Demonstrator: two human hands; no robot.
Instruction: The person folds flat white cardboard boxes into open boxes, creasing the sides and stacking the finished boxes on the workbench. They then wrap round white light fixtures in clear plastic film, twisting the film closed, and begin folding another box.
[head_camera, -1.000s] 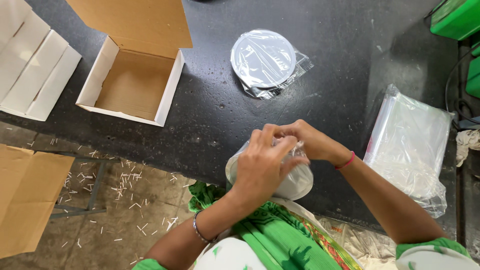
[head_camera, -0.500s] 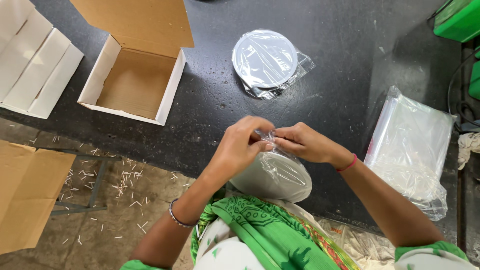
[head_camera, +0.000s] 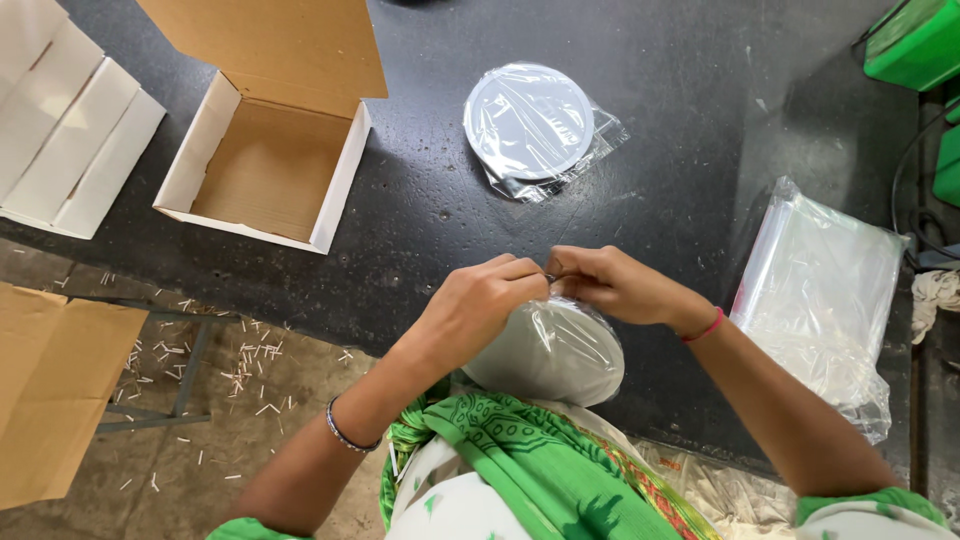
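Observation:
A round white disc-shaped item in a clear plastic bag (head_camera: 552, 352) rests at the near edge of the dark table (head_camera: 420, 230), against my body. My left hand (head_camera: 478, 302) and my right hand (head_camera: 606, 284) meet above it, both pinching the top edge of the bag, fingertips touching. A second round white item sealed in a clear bag (head_camera: 530, 122) lies flat farther back on the table. An open cardboard box (head_camera: 262, 172), white outside and brown inside, stands empty at the left with its lid up.
A stack of clear plastic bags (head_camera: 822, 290) lies at the right. Flat white folded boxes (head_camera: 62, 118) are at the far left. Green crates (head_camera: 920, 40) sit at the top right. Brown cardboard (head_camera: 45, 380) and small scraps lie on the floor below.
Both hands have shifted slightly away from my body along the bag's top edge, and the bagged disc has tipped flatter. The other objects have not moved.

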